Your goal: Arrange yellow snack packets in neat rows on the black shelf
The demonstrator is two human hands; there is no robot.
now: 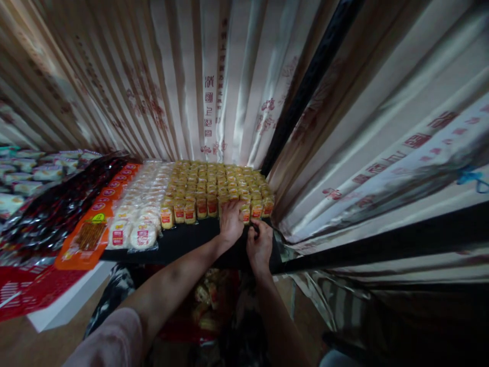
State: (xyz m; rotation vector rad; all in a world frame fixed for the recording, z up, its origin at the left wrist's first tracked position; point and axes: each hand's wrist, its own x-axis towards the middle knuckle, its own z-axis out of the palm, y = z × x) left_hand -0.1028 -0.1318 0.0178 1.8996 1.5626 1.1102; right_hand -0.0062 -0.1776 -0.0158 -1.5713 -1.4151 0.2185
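Note:
Rows of small yellow snack packets with red labels lie on a black tabletop. My left hand rests on the front row of these packets, fingers curled over them. My right hand is just to its right, at the table's front edge, fingers closed on something dark; what it grips is hidden. Both forearms reach up from the bottom of the view.
Clear-wrapped round white cakes lie left of the yellow packets, then orange packs and dark shiny packs. Draped printed curtains hang behind and to the right. A black pole slants up from the table corner. Bagged goods sit under the table.

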